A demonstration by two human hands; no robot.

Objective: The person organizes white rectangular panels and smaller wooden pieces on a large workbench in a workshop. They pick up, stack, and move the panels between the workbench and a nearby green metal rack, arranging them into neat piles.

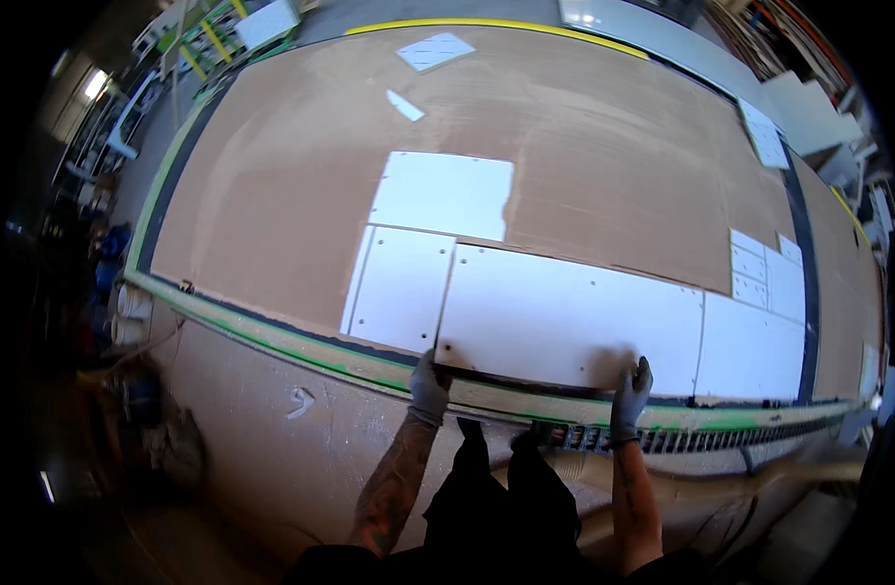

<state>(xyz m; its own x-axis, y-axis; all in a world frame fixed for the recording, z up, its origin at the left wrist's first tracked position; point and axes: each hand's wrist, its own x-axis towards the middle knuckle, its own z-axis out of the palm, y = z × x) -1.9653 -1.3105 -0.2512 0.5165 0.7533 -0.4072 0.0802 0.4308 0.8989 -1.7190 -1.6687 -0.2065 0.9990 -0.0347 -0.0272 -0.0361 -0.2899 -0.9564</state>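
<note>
A long white panel (574,317) lies along the near side of a large brown worktop (613,185), with round dark holes near its edges. The person's left hand (430,390), in a grey glove, is at the near left corner of the long white panel; its fingers meet that corner, but how far they are closed, and whether they grip it, cannot be told. The right hand (631,395), gloved alike, is at the near edge of the long white panel, toward its right end; one finger points up and away, a dark blur covers the surface just beside it, and the fingers' hold cannot be told either. Just left of the long white panel is a narrower white panel (403,292), also with holes, and beyond that, to the far left, a squarish white panel (442,195) with an uneven right edge. Directly to the right of the long white panel is a plain white panel (750,351), with small white pieces (749,268) beyond it. Well beyond the long white panel are a thin white offcut (404,105) and a marked white piece (436,51). A pale hose (808,473) runs below it, to the near right.
</note>
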